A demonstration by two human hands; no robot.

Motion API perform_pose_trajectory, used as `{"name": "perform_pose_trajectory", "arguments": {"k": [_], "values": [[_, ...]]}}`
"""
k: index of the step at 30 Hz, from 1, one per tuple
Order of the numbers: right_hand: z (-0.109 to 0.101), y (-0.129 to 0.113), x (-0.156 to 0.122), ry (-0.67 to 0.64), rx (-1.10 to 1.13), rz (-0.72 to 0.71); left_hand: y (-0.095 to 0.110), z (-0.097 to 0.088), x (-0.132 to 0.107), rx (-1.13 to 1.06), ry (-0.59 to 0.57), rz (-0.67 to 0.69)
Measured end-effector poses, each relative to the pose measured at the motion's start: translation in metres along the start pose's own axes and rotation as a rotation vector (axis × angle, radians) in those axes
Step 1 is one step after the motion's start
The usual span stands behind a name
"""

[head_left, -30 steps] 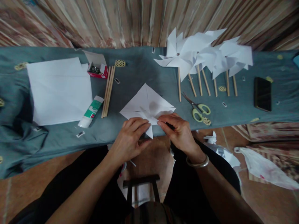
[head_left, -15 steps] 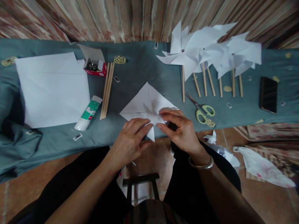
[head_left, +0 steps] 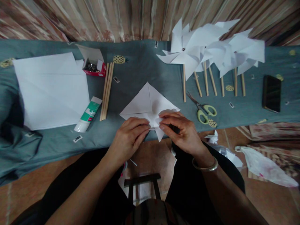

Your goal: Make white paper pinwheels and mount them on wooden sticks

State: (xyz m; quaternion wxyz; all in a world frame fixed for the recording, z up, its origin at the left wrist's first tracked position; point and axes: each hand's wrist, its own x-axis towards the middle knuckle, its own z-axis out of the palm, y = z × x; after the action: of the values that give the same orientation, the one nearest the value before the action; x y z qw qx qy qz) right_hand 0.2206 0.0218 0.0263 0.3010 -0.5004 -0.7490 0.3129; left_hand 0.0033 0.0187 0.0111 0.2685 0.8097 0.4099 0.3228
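A creased white paper square [head_left: 140,101] lies cornerwise at the table's front edge, its near flaps bent up and partly hidden by my fingers. My left hand [head_left: 132,134] grips the paper's near left side between thumb and fingers. On the near right side, my right hand [head_left: 181,129], with a bangle at the wrist, pinches the same paper. One pointed flap sticks out toward me between the two hands. Right of the paper lie scissors [head_left: 202,110] with green handles.
Several white paper pinwheels [head_left: 187,51] on wooden sticks lie at the back right, with a phone [head_left: 272,93] beyond them. To the left are a glue tube [head_left: 88,114], wooden sticks [head_left: 107,91], a red box of metal fasteners [head_left: 95,70] and paper sheets [head_left: 53,93].
The pointed flap near me has swung to the right. My left hand has shifted slightly and its fingers have drawn closer together. My right hand stays on the paper's right side.
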Motion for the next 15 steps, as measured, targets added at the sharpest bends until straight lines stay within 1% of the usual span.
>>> {"name": "perform_pose_trajectory", "arguments": {"k": [4, 7, 11, 15], "values": [[0.002, 0.0, 0.0, -0.019, -0.076, -0.028, -0.002, 0.0, 0.005, 0.006, 0.069, -0.057], [0.003, -0.001, -0.001, -0.031, -0.145, -0.049, -0.003, 0.001, 0.01, 0.074, 0.107, -0.055], [0.005, -0.002, -0.002, -0.021, -0.219, -0.087, -0.005, 0.002, 0.015, 0.178, 0.077, -0.037], [0.007, -0.002, -0.003, 0.018, -0.268, -0.115, -0.006, 0.002, 0.017, 0.224, 0.045, -0.076]]}}
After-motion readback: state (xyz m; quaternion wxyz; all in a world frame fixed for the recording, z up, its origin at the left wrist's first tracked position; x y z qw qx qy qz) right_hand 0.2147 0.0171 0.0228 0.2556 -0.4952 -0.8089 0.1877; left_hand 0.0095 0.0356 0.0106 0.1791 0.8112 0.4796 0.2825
